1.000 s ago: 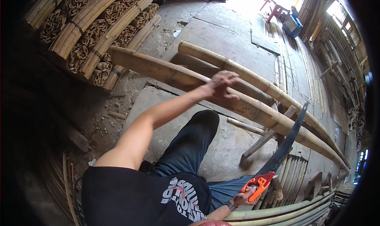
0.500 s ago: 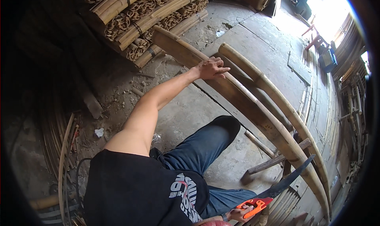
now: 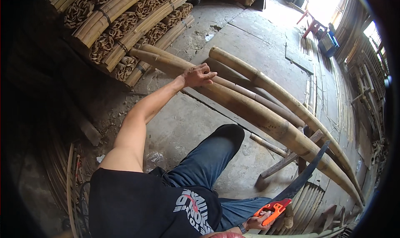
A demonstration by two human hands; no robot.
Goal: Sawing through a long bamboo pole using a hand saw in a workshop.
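Observation:
My left hand (image 3: 199, 76), arm stretched out, grips the upper side of a thick bamboo pole (image 3: 254, 109). Its thumb side shows, with some fingers bent; those behind the bamboo are hidden. My right hand (image 3: 257, 222), low and near my leg, is closed round the orange and red handle of a hand saw (image 3: 303, 180). The dark, curved blade points up and right, its tip overlapping the pole's near right part in the picture; I cannot tell whether they touch. Just beyond lies a second bamboo pole (image 3: 287, 97), about parallel to the first.
A wooden support (image 3: 278, 166) stands under the poles at the right. Bundled split bamboo (image 3: 125, 29) is stacked at the far left. Long bamboo strips (image 3: 306, 206) lie at the lower right. A red chair (image 3: 313, 26) and a blue box (image 3: 328, 45) stand at the far right.
The gripped pole has rolled, now showing more of its rounded side, and its far end sits lower and further left in the picture. The whole view has shifted. Saw still in my right hand.

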